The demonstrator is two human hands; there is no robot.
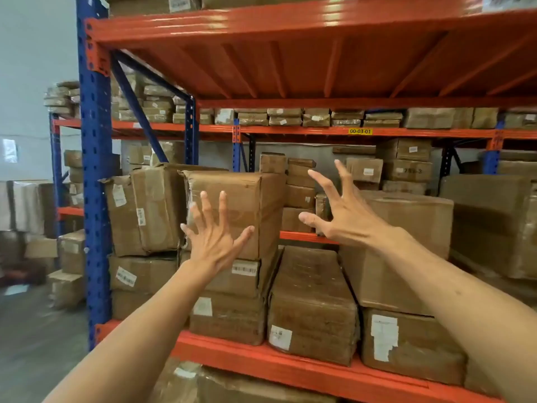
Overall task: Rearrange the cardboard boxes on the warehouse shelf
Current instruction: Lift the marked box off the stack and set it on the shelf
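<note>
We see both hands raised toward the top box [236,210], which sits on a stack of two lower boxes at the left end of the shelf [290,363]. The left hand [216,237] is spread wide, fingers fanned, in front of the box's near face; whether the palm touches the cardboard we cannot tell. The right hand [338,212] is also spread, fingers curled like a claw, in the open air to the right of the box and apart from it. Neither hand holds anything.

Risks, as we judge them: the top box is dented and looks tilted on its stack, so a one-sided pull could tip it off the near edge of the shelf. Its neighbour, the leaning box [142,210] on the left, touches or nearly touches it and may slump once that support goes. The crumpled corners could give way under a grip.

Room for moving: to the right of the top box lies a gap above the flat box [312,303], bounded farther right by the large box [406,251]. The upper deck [290,62] stands well above, so lifting is unhindered. The blue upright [94,175] closes the left side.
</note>
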